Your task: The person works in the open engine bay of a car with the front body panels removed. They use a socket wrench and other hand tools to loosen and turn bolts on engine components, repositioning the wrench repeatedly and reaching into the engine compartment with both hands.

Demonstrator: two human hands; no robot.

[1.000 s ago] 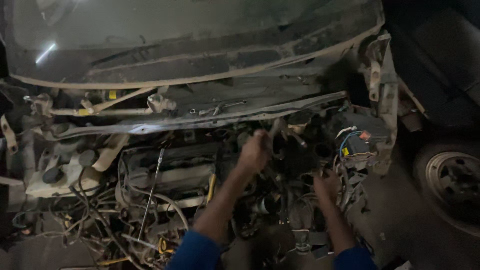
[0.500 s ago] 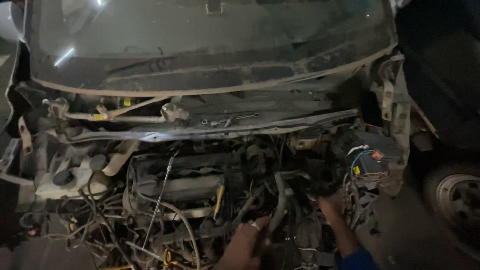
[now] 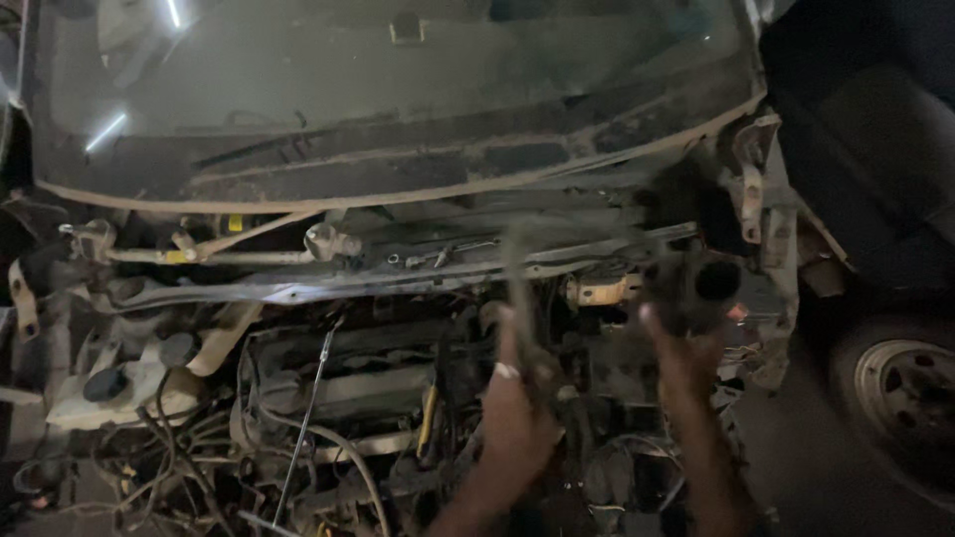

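Note:
My left hand (image 3: 517,418) is closed around a long, dark, blurred bar or hose (image 3: 519,298) that rises toward the cowl. A pale ring shows on one finger. My right hand (image 3: 684,363) is raised beside it, its fingers on a dark tubular part with a round open end (image 3: 696,286). Whether bar and tube are one piece I cannot tell. Both hands are over the right side of the open engine bay (image 3: 348,398) of a dusty car, in front of the windscreen (image 3: 398,89).
Tangled wires and hoses (image 3: 199,457) fill the lower left, next to a pale fluid reservoir (image 3: 109,383). A thin rod (image 3: 308,408) leans across the engine. A wiper linkage (image 3: 219,254) runs under the windscreen. A wheel (image 3: 905,398) stands at the right.
Both hands have come up from low in the engine bay, lifting the dark bar and the tubular part higher toward the cowl. The view has also shifted.

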